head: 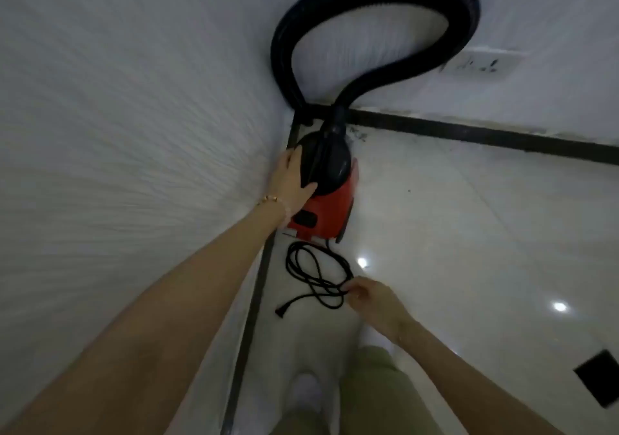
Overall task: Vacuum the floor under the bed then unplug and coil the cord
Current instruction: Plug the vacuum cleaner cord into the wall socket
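Note:
A red vacuum cleaner [330, 210] with a black top stands on the glossy floor in the corner of two white walls. Its thick black hose [375, 16] loops up against the wall. My left hand [291, 180] rests on the black top with fingers spread. The black cord [315, 275] lies in loose loops on the floor just in front of the vacuum. Its plug [279, 312] is free on the tile. My right hand [371, 299] pinches the loops at their right side.
A white wall socket [482, 63] sits on the right wall above a black skirting strip [485, 133]. The textured white wall fills the left. My legs and a white shoe [306, 391] stand below. A dark square [601, 381] marks the floor at right.

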